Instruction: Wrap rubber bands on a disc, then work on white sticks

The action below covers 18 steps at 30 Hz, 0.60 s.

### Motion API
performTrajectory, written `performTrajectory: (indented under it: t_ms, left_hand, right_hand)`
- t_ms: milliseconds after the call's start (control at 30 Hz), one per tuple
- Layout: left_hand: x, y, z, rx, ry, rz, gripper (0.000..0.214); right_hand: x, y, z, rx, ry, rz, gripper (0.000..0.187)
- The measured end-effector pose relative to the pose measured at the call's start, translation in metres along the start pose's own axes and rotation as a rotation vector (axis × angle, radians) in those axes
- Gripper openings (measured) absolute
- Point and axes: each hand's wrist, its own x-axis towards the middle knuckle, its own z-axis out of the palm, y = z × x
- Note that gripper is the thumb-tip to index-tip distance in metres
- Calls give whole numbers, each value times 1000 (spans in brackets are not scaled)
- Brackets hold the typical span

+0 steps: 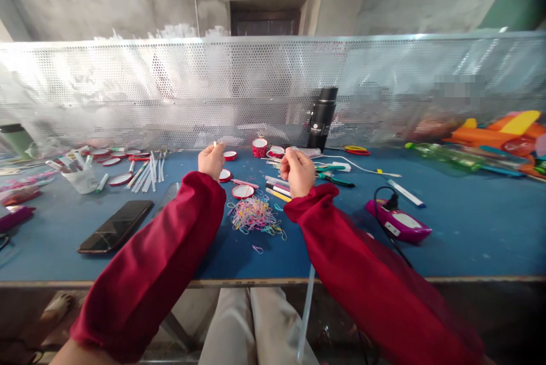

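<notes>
Both my arms in red sleeves reach out over the blue table [469, 228]. My left hand [211, 160] is closed in a pinch and holds a small thin pale piece upright at its fingertips. My right hand [297, 170] is closed too, fingers curled, and what it holds is too small to name. Between and just below the hands lies a pile of small coloured rubber bands [255, 215]. Round red-and-white lids [243, 191] and a red tin [260, 147] lie near the hands. Several pens [278, 189] rest under my right hand.
A black phone [115, 226] lies at the left, a purple device with a black cable [398, 222] at the right. A black flask [322, 118] stands by the perforated metal screen [170, 86]. White sticks [147, 174], a clear cup [83, 177] and colourful toys [503, 132] lie about.
</notes>
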Motion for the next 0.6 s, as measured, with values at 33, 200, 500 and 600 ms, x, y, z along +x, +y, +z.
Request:
performTrajectory:
  t_ms: [33, 200, 500, 600]
  left_hand:
    - [-1, 0, 0, 2, -12, -5, 39]
    - [-2, -2, 1, 8, -66, -41, 33]
    - [1, -6, -1, 47, -82, -61, 56]
    - [3, -6, -3, 35, -94, -66, 60]
  right_hand:
    - [0, 0, 0, 4, -2, 1, 42]
    - [1, 1, 0, 21, -1, 7, 43]
    - [1, -2, 0, 47, 12, 3, 43]
    - [1, -3, 0, 47, 19, 9, 43]
